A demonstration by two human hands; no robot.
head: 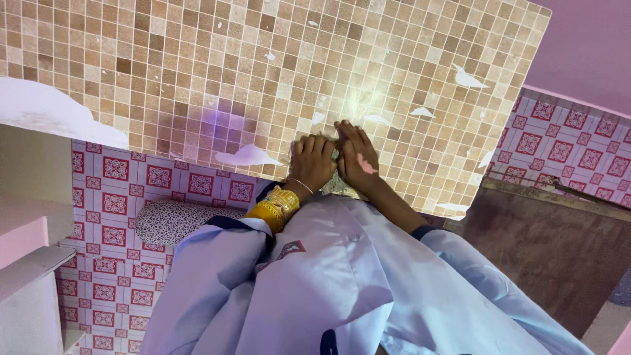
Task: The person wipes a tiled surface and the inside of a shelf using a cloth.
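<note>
left hand [313, 162] and right hand [358, 156] side by side, pressed flat on the tan mosaic-tiled bench [197, 79], touching at the fingertips, grip of both splayed, holding nothing I can make out, gold bangles [275, 208] on left wrist

Both hands lie side by side on the bench [197, 79] near its front edge, the left hand [313, 162] touching the right hand [358, 158]. A cushion [177, 220] lies on the floor [112, 276] below the bench, left of the person; a shelf [26, 263] stands farther left.
</note>
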